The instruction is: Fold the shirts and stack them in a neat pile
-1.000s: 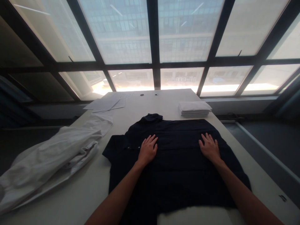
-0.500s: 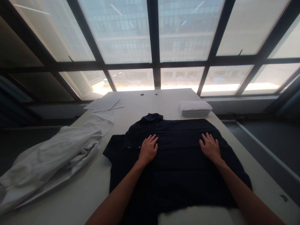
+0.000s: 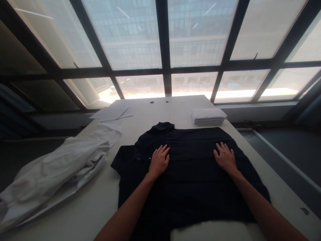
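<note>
A dark navy shirt (image 3: 190,174) lies spread flat on the white table (image 3: 95,201), its collar pointing away from me. My left hand (image 3: 158,161) rests palm down on the shirt's left side, fingers stretched out. Flat on the shirt's right side lies my right hand (image 3: 225,158), fingers also spread. Neither hand holds anything.
A heap of crumpled white cloth (image 3: 57,170) lies along the table's left side. A stack of folded white cloth (image 3: 208,116) sits at the far right. Loose sheets of paper (image 3: 112,112) lie at the far left. Large windows stand behind the table.
</note>
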The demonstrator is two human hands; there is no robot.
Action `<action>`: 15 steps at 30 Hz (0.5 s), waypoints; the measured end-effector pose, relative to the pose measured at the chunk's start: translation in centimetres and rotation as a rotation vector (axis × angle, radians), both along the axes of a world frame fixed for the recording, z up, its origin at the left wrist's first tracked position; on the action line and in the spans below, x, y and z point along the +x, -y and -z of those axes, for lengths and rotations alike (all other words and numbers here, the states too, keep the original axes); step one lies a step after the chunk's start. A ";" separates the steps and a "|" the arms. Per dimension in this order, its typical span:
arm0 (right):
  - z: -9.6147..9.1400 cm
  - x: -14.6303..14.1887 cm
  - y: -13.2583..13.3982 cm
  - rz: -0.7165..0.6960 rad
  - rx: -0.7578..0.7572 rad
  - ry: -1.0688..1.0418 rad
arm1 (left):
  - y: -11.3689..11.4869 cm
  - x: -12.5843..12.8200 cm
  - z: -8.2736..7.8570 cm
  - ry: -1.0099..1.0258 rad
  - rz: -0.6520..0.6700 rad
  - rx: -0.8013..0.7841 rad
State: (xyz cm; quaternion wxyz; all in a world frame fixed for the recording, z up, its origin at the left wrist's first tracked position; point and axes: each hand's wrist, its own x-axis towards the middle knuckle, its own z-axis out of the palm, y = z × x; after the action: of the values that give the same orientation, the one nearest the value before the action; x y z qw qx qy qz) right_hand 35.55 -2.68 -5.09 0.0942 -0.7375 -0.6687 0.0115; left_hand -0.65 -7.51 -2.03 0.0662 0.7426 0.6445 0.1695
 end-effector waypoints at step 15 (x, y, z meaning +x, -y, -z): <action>-0.3 -0.1 0.1 -0.010 -0.009 -0.007 | -0.5 -2.2 -0.4 -0.168 0.155 -0.157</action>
State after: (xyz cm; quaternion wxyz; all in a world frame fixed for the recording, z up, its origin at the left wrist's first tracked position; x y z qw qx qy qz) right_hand 35.45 -2.79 -4.81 0.0933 -0.7344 -0.6720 0.0178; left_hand -2.85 -6.97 -1.63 0.0828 0.7943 0.5998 0.0502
